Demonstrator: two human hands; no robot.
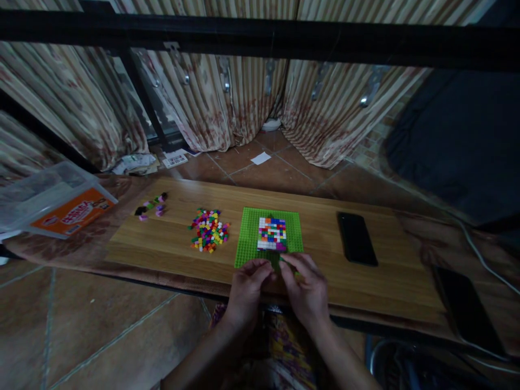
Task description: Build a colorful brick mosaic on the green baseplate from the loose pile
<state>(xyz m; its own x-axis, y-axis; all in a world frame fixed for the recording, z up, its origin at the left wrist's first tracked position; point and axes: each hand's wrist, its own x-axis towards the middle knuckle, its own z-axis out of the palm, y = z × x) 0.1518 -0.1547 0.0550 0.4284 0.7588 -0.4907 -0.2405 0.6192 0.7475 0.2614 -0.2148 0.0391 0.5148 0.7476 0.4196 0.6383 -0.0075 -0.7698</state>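
Observation:
A bright green studded baseplate (247, 230) lies on the wooden board. On it stands a square block of small multicoloured toy bricks (271, 234), with white along its left and near side and a purple piece at its near right corner. My left hand (251, 283) is over the plate's near edge, thumb and fingers pinched together; whatever they hold, if anything, is hidden. Just right of it, my right hand (305, 284) pinches what looks like a small green brick (281, 259) at its fingertips, close to the near side of the block.
Loose coloured bricks (209, 230) are heaped left of the plate. More small pieces (151, 206) lie farther left, near a clear plastic box (60, 200) with an orange label. A black phone (357, 238) rests on the right; another dark flat object (467, 309) lies beyond it.

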